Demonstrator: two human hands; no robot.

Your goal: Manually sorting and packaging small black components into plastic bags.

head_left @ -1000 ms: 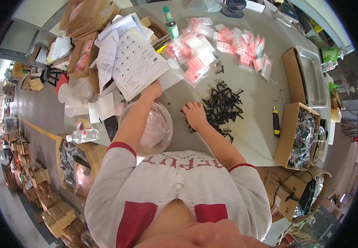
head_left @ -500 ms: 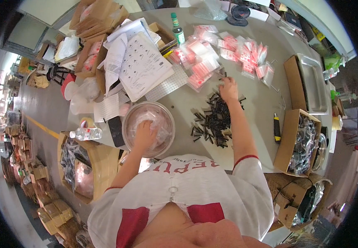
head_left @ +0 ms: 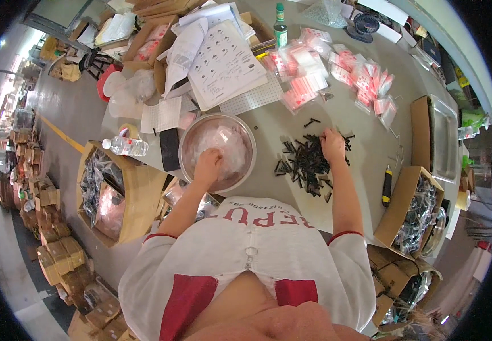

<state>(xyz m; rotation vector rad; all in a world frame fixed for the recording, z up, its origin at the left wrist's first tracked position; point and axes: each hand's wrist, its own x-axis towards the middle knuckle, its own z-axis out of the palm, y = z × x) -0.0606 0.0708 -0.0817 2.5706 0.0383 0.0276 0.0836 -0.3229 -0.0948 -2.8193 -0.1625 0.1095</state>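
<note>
My left hand [head_left: 207,165] reaches into a round metal bowl [head_left: 186,165] at the table's near edge and rests on the small clear plastic bags [head_left: 229,149] that fill it; I cannot tell whether it grips one. My right hand [head_left: 333,144] lies on the far side of a loose pile of black screws [head_left: 305,165] on the grey table, fingers curled over a few of them. Both forearms come up from my white and red shirt.
Filled clear and pink bags [head_left: 337,74] spread across the far table. A printed sheet [head_left: 226,65], a green bottle [head_left: 280,25], a black phone [head_left: 170,149] and a yellow-handled knife [head_left: 387,186] lie around. Cardboard boxes [head_left: 413,213] with dark parts stand right; a wooden crate [head_left: 122,196] and water bottle [head_left: 126,146] stand left.
My left hand came back from the printed sheet into the bowl. My right hand went from the near side of the screw pile to its far side.
</note>
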